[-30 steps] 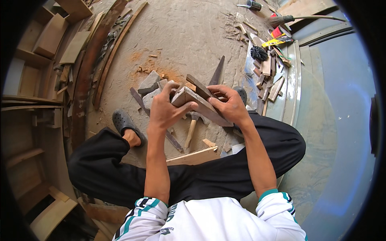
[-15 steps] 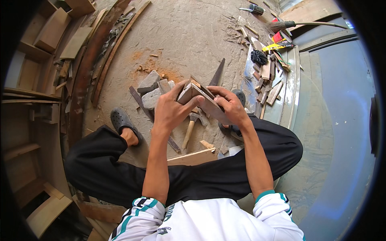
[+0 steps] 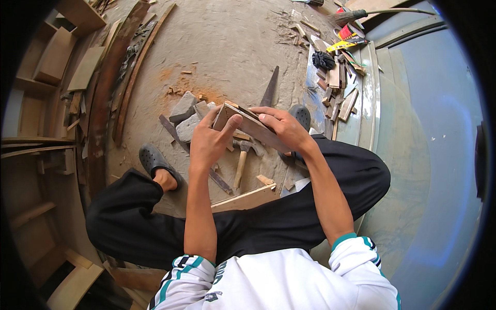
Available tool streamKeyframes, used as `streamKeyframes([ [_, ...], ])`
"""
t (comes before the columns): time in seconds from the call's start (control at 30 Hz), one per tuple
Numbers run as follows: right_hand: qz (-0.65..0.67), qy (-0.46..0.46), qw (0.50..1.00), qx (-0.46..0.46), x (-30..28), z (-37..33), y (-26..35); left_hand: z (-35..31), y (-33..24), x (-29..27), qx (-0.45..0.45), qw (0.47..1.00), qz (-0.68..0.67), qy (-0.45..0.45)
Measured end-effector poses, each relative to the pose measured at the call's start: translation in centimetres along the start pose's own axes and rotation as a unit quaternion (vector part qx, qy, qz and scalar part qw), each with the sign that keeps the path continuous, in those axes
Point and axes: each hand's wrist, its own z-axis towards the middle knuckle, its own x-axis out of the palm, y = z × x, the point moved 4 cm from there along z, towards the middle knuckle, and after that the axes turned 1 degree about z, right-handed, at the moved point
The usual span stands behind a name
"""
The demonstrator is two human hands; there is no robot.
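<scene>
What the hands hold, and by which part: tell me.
A wooden piece: the left hand grips its left, cornered end; the right hand grips it toward its right end.

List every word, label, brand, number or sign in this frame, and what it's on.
White shirt: dark chest lettering, foreshortened and partly lost in folds, not transcribed; the small emblem below is too blurred to read.
Yellow strip: dark marks at its right end, too small to read.
Held wooden pieces: no lettering visible.
</scene>
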Motion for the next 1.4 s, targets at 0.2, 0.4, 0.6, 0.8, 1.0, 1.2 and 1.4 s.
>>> streamKeyframes([
  [0.2,-0.018,0.035,0.999,0.016,-0.2,0.4,-0.3,1.0,2.7,0.4,-0.032,0.999,0.025,-0.009],
  [0.4,-0.022,0.055,0.998,0.000,-0.4,0.6,-1.2,1.0,2.4,0.9,-0.045,0.999,0.007,0.015],
  [0.6,-0.053,0.075,0.995,0.030,-0.3,0.6,-0.8,1.1,2.9,0.8,-0.040,0.999,-0.001,0.002],
  [0.8,-0.067,0.074,0.995,-0.002,-0.2,0.4,-0.7,0.8,2.5,1.0,-0.055,0.998,-0.037,0.016],
  [1.0,-0.113,0.099,0.989,-0.020,-0.1,0.6,-0.4,0.9,2.9,1.1,-0.064,0.997,-0.034,0.011],
  [1.2,-0.076,0.108,0.991,-0.021,0.0,1.0,-1.8,1.0,3.0,1.1,-0.073,0.997,-0.010,0.007],
  [1.4,-0.010,0.126,0.991,0.054,-0.5,0.9,-0.6,1.1,3.4,0.7,-0.071,0.997,0.034,-0.020],
])
